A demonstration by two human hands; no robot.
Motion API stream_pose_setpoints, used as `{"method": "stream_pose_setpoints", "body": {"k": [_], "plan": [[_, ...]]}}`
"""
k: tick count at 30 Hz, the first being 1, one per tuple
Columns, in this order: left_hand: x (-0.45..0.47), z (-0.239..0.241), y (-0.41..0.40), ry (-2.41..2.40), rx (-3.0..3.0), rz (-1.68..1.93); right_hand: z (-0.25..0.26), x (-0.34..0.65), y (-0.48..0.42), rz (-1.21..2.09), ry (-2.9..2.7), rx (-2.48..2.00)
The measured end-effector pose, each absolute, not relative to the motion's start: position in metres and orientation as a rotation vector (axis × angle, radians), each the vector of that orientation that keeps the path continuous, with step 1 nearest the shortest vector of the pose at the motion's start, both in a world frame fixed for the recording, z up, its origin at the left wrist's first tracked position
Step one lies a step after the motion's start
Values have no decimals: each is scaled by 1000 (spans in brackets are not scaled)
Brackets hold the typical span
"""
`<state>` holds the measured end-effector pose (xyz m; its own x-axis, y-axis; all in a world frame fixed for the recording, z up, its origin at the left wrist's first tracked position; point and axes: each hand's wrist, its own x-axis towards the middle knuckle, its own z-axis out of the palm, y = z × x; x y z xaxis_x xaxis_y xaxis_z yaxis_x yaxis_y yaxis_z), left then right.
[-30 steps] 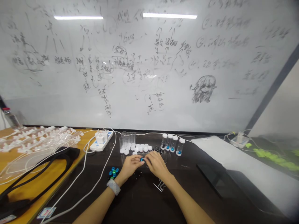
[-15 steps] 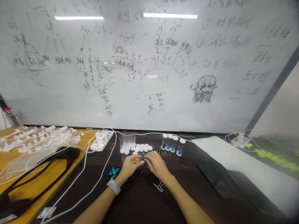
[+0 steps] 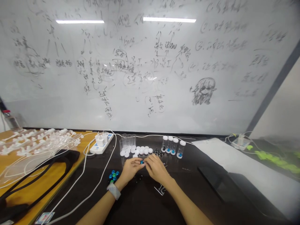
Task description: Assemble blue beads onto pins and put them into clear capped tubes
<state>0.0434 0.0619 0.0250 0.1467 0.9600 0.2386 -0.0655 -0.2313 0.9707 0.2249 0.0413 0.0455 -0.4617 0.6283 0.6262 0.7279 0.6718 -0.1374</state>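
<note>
My left hand and my right hand meet over the dark table, fingertips together on a small blue bead pinched between them. A wristband is on my left wrist. Just beyond the hands lie several white caps and empty clear vials. Capped vials with blue beads inside stand to the right of those. A cluster of blue and green beads lies left of my left hand. Small black pieces sit near my right hand.
A white power strip with white cables lies at the left. Clear plastic tubing parts and a black strap cover the orange table. A dark tablet and white sheet lie right. A whiteboard stands behind.
Both hands stay together on the blue bead; they have hardly shifted. The view has tilted slightly.
</note>
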Motion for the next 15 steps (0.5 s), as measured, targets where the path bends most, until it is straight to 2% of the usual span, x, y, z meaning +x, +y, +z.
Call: {"method": "stream_pose_setpoints", "body": {"k": [6,15], "plan": [[44,25,63,950,1415,1283,47,227,42,-99,-2148,-1030],[44,24,62,958,1422,1267,47,225,41,-231,-2193,-1093]]}}
